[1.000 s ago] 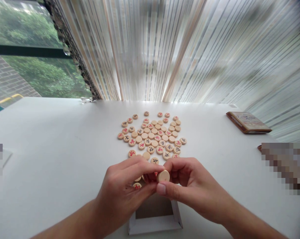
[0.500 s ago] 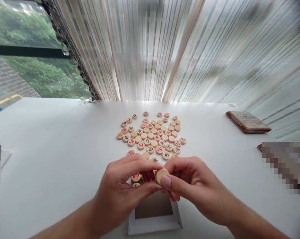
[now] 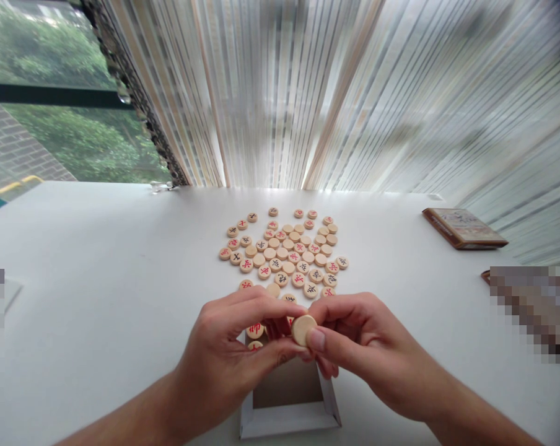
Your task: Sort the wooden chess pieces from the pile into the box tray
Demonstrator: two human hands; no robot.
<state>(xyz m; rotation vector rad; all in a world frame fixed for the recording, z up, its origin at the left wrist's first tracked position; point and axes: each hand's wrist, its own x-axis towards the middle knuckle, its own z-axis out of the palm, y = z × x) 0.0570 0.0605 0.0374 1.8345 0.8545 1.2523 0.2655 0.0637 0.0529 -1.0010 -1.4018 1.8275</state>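
My left hand (image 3: 228, 353) and my right hand (image 3: 358, 347) meet above a small open white box (image 3: 329, 406) at the table's near edge. Both pinch a short stack of round wooden chess pieces (image 3: 302, 329), held sideways between the fingertips, with a blank face toward me. My right thumb presses on its front disc. A piece with a red character (image 3: 254, 329) shows just under my left fingers. Beyond the hands, several more wooden discs (image 3: 284, 254) with red or black characters lie spread on the white table (image 3: 113, 279).
A brown flat box (image 3: 463, 228) lies at the right back of the table. A blurred-out patch (image 3: 533, 310) sits at the right edge, another at the left edge. Striped curtains hang behind the table, with a window at left.
The front disc in my fingers has turned from edge-on to face toward me, and my right thumb has slid up onto it. The hands stay in place.
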